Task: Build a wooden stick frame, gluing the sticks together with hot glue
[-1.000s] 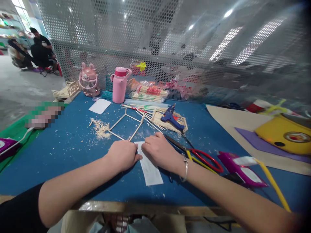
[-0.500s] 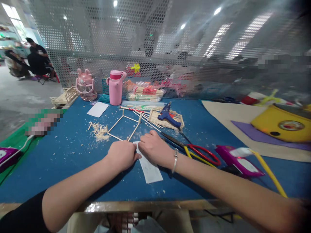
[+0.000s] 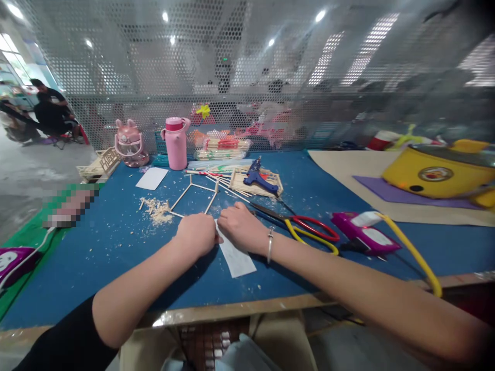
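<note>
My left hand (image 3: pixel 196 235) is closed at the near corner of a square frame of thin wooden sticks (image 3: pixel 212 200), whose short posts stand up at the corners; its fingertips are hidden. Beside it, my right hand (image 3: pixel 243 226) is curled shut over the far end of a white paper strip (image 3: pixel 238 263). Whatever its fingers hold is out of sight. Right of that hand lie large scissors (image 3: pixel 288 220) with one red and one yellow handle loop. Beyond them a blue glue gun (image 3: pixel 260 178) rests on a flat stick panel (image 3: pixel 237 180).
Wood shavings (image 3: pixel 157 211) and a white card (image 3: pixel 152 179) lie left of the frame. Loose sticks, a pink bottle (image 3: pixel 176 147) and a clear-pink jug (image 3: pixel 130 147) stand behind. A purple device (image 3: pixel 365 234) with a yellow cable and a yellow pot (image 3: pixel 436 172) are rightward.
The camera view has shifted, moving the table contents slightly left and the right side upward. Both hands stay closed together at the frame's near corner.
</note>
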`<action>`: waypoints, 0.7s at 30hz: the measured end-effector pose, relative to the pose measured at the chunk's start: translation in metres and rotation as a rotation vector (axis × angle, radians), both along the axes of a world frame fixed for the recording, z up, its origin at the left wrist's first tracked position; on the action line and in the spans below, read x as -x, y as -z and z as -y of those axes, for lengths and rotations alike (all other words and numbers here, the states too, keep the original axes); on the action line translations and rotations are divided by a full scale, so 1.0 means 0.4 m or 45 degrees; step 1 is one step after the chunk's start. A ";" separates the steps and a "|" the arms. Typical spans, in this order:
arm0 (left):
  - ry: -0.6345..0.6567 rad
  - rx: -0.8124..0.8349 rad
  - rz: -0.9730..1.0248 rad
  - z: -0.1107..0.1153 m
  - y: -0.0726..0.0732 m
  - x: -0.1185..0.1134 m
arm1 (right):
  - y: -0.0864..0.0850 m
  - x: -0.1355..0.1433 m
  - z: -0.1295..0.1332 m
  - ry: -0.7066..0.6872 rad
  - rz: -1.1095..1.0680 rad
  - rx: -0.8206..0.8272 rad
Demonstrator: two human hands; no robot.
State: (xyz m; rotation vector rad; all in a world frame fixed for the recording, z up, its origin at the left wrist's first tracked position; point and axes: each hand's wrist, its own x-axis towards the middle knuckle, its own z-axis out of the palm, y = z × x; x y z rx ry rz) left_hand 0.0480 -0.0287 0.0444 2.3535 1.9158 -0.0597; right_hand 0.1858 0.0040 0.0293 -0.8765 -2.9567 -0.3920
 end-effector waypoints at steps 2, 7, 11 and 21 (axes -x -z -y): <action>-0.015 -0.017 0.000 0.001 0.004 -0.001 | 0.001 -0.001 0.008 -0.007 0.005 -0.003; -0.016 -0.030 -0.020 0.003 0.011 0.000 | 0.001 -0.001 0.024 0.004 -0.030 -0.026; -0.014 -0.035 -0.030 0.003 0.014 0.001 | -0.005 0.001 0.022 -0.019 0.008 0.010; -0.031 0.009 -0.046 0.006 0.011 0.005 | -0.025 0.008 0.016 0.058 0.060 0.086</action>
